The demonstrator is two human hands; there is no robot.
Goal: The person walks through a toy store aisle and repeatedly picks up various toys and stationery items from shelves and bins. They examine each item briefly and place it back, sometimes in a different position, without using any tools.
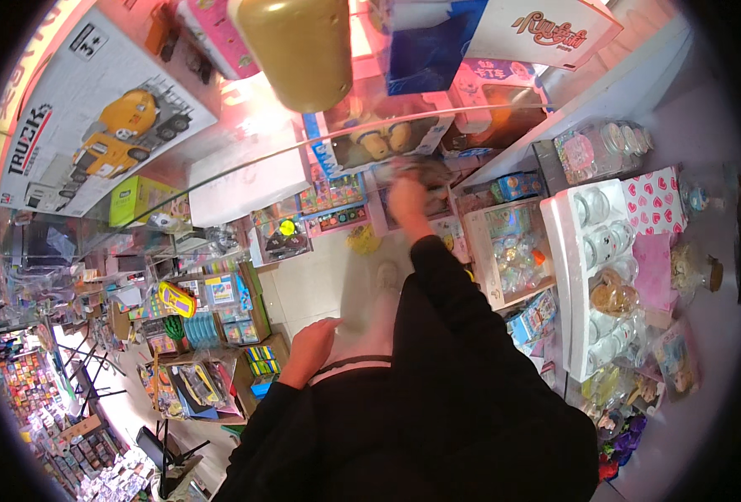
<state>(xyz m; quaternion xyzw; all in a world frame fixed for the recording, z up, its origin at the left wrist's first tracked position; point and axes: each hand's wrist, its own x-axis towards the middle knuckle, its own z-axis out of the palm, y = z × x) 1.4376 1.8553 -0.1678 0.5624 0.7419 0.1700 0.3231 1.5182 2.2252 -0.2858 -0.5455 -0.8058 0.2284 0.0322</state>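
My right hand (412,197) reaches up to a low shelf, over a blurred brownish item (433,180) in a box; its fingers are smeared, so whether it grips the item is unclear. Just above is a blue-edged box (324,151) with a tan plush toy (383,134) behind its window. My left hand (312,343) hangs lower, loosely curled with nothing visible in it, over the tiled floor (295,289).
A glass shelf carries a truck toy box (94,125) and a gold container (295,42). At right stand a wooden crate (500,297) and a white foam tray (567,268) of jars. Crowded low displays (203,393) fill the left.
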